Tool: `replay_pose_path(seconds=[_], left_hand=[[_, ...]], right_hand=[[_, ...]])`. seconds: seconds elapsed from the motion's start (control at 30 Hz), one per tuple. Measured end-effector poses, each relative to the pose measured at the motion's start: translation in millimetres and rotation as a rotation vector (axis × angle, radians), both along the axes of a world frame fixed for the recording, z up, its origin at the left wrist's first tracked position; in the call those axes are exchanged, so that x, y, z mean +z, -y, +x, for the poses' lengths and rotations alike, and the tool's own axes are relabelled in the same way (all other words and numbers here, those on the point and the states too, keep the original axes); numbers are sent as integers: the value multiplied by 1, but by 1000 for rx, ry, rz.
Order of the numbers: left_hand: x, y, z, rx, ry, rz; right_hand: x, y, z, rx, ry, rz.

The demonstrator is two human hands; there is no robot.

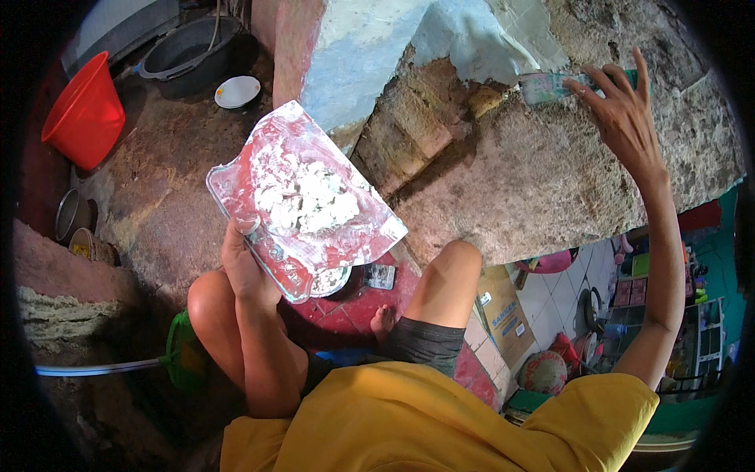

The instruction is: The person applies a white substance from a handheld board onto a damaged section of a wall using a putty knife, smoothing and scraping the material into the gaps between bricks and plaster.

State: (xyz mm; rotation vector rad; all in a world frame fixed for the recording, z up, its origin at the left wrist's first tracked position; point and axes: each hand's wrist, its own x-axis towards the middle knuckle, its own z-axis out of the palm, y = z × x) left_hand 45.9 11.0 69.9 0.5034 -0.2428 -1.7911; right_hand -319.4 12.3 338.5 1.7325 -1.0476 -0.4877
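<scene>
Clock taken from view centre. Nearest, 6 o'clock: yellow shirt point(409, 417). Left hand point(250, 271), 8 o'clock: closed on the lower edge of a red board point(358, 244), which lies toward 10 o'clock bearing a heap of white paste point(303, 197). Bowl point(330, 281) partly under the board, 7–8 o'clock. Farther, 2 o'clock: right hand point(625, 114) grips a scraper point(544, 88), blade at the pale plaster's point(464, 43) edge; contact cannot be told. Farthest, 10 o'clock: red bucket point(86, 118).
</scene>
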Motion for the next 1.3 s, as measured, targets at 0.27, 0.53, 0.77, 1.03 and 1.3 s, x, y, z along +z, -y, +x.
replay_pose_path(seconds=[0.27,0.53,0.77,1.03,1.3], left_hand=[[-2,2,-3,-5,-65,-11],[-3,1,-2,-13,-94,-25],[-6,2,-2,-23,-80,-23],[-5,0,1,-30,-100,-34],[-9,2,1,-31,-101,-27]], right_hand=[[12,3,-6,-3,-40,-7],[30,-1,2,27,-137,-59],[8,3,-1,25,-8,58],[6,8,-6,33,-2,43],[15,10,-13,38,-35,31]])
